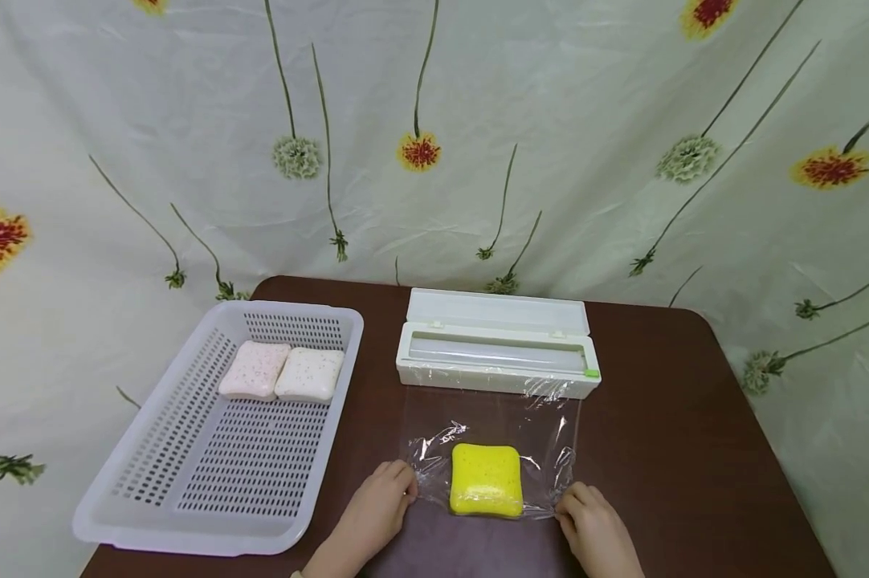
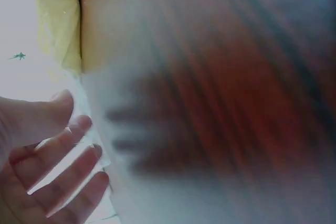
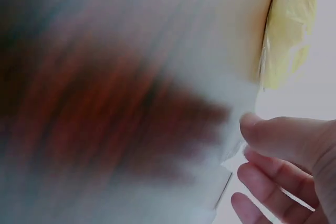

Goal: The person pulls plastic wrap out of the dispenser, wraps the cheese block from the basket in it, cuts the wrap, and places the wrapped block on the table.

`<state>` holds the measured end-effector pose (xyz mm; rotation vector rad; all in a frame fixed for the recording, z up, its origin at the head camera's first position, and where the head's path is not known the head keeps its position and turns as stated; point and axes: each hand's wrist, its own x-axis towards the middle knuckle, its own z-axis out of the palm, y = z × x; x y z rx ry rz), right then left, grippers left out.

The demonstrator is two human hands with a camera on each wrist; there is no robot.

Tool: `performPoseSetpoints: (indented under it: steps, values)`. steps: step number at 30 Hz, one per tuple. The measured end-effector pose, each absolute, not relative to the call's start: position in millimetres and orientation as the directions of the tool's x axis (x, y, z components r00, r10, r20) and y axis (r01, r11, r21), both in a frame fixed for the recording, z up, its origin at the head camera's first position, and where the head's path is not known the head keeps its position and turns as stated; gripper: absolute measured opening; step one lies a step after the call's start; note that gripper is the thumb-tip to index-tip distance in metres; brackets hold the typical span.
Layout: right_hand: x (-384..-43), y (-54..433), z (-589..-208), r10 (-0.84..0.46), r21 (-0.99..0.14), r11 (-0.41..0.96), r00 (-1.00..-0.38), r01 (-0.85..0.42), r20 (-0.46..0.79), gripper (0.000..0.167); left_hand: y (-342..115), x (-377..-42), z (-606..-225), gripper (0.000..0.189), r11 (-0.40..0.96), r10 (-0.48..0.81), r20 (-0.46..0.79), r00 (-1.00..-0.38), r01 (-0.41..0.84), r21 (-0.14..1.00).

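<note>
A yellow cushion-shaped block (image 1: 486,480), speckled and glossy, lies under clear cling film (image 1: 492,413) on the table. The film runs toward me from a white cling film dispenser (image 1: 499,380) and its near edge is bunched around the block. My left hand (image 1: 377,510) pinches the film's near left corner between thumb and fingers. On the other side, my right hand (image 1: 595,526) pinches the near right corner. Both wrist views show the block's wrapped side, the yellow block (image 2: 58,19) and the same yellow block (image 3: 289,30), close to the fingertips.
At the left stands a white perforated basket (image 1: 138,526) holding a pink speckled block (image 1: 255,370) and a white speckled block (image 1: 309,374). The dispenser's lid (image 1: 499,310) is raised. Behind the dark brown table (image 1: 666,433) hangs a flowered cloth (image 1: 586,120).
</note>
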<state>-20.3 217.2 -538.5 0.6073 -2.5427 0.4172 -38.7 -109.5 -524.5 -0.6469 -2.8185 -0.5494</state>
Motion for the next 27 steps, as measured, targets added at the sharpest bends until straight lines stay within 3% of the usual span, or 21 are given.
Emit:
performPoseSetpoints:
  steps: [5,12,20,27]
  values:
    - [-20,220,-537,-0.356,-0.161,0.846,-0.762,-0.509,0.540,0.040,-111,-38,-525,0.028,0.833,0.378,0.355,-0.855,0.481,0.272]
    - [-21,218,-535,-0.305,-0.183,0.861,-0.770,-0.474,0.561,0.043,-107,-38,-521,0.023,0.858,0.318,0.364,-0.875,0.429,0.281]
    - [-30,221,-522,-0.197,-0.291,0.874,-0.830,-0.389,0.521,0.032,-101,-50,-514,0.020,0.868,0.255,0.423,-0.870,0.398,0.296]
    - [-47,221,-515,-0.139,-0.343,0.861,-0.824,-0.374,0.549,0.030,-93,-64,-509,0.012,0.862,0.199,0.459,-0.866,0.378,0.338]
